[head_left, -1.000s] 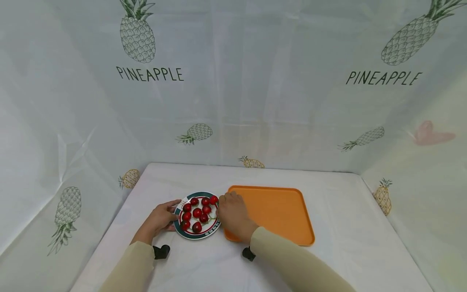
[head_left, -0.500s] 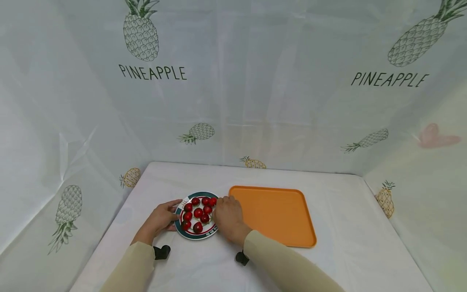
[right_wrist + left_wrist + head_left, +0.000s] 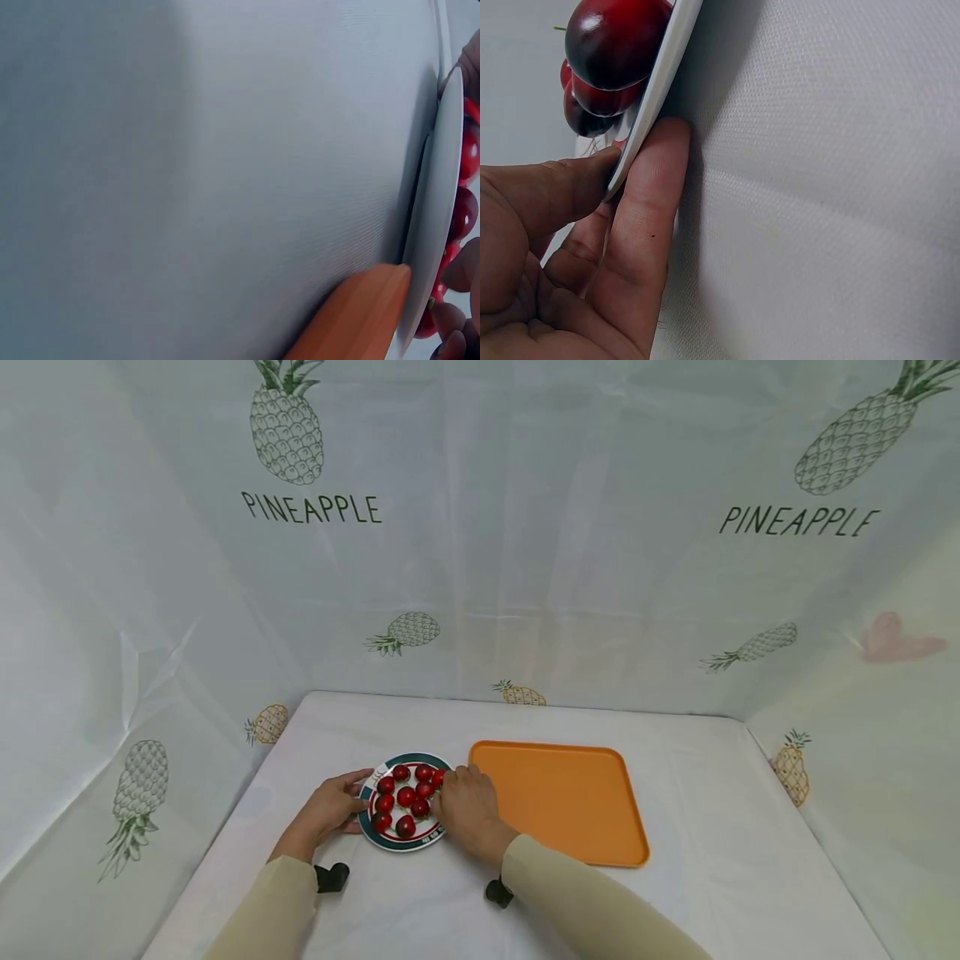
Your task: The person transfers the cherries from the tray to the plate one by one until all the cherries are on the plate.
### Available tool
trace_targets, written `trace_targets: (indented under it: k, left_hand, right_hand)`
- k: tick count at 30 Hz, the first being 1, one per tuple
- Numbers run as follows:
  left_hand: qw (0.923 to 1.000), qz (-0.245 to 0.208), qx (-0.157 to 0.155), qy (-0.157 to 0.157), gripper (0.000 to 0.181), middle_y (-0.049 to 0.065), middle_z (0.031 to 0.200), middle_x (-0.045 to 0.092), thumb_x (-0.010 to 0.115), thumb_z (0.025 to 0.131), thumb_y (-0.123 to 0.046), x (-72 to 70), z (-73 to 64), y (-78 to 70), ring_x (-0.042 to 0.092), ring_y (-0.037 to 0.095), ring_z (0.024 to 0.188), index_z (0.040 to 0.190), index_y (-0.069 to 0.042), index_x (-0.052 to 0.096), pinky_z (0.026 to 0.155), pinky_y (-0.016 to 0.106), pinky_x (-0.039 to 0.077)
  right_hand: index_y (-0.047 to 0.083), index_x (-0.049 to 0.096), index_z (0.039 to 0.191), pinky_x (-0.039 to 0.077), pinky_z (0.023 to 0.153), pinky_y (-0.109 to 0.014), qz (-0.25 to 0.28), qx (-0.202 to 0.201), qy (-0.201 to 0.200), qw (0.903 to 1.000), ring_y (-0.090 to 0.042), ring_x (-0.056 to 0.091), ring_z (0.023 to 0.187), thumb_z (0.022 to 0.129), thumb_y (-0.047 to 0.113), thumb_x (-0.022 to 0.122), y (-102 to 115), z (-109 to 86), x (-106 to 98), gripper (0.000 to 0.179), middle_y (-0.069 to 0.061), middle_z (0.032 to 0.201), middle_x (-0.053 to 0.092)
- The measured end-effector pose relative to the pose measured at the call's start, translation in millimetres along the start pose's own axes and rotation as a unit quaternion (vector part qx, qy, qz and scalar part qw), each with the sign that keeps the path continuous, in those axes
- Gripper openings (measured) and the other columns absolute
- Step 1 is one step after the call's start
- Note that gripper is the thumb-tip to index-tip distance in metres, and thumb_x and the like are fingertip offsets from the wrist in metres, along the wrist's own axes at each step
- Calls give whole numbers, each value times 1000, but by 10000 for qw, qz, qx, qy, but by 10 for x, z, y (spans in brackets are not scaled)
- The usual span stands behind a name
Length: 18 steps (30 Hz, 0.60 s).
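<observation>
A round plate (image 3: 393,845) with a dark green rim holds several red cherries (image 3: 406,797). At the plate's left edge is my left hand (image 3: 335,802); in the left wrist view its thumb (image 3: 570,184) lies on top of the rim and a finger (image 3: 649,195) reaches underneath, pinching it. My right hand (image 3: 467,806) is over the plate's right side and hides part of the rim. In the right wrist view its fingertips (image 3: 448,316) pinch at a cherry (image 3: 426,324) by its green stem, low over the plate.
An orange rectangular tray (image 3: 562,802) lies just right of the plate, partly behind the right hand; its corner comes right up to the plate's rim in the right wrist view. White cloth covers the table (image 3: 420,910). A pineapple-print curtain (image 3: 525,568) stands behind and at the sides.
My right hand has moved a little left, from beside the tray's near-left corner to further over the plate, its fingers among the cherries. The left hand and plate stay in place.
</observation>
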<state>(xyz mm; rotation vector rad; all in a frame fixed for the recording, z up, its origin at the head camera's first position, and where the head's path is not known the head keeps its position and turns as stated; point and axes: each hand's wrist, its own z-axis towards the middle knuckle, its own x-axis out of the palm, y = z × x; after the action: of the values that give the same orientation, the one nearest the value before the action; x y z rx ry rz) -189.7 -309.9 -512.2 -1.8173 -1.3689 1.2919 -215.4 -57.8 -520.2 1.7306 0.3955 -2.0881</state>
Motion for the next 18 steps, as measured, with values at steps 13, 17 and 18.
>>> trace_targets:
  k: [13,17,18]
  left_hand:
    - [10000,57,-22,-1,68,30,143,51,65,97,3,10,-1,-19,69,22,80,160,-12,45,71,37,66]
    - [9999,99,-67,0,69,30,143,51,65,97,3,8,-10,-37,69,23,79,161,-12,44,70,36,66]
    - [9999,124,-70,16,69,31,143,50,65,97,3,11,-10,-40,69,23,79,161,-11,44,70,36,66]
  right_hand:
    - [11,64,96,37,69,-28,-204,-281,-346,9988,-18,42,82,100,54,62,-143,-94,-11,43,1,81,50]
    - [11,60,94,36,69,-29,-344,-306,-406,9981,-19,43,83,100,55,61,-208,-128,-40,44,0,81,48]
    - [11,60,94,36,70,-29,-389,-307,-405,9980,-19,43,83,100,56,61,-229,-140,-54,45,0,81,47]
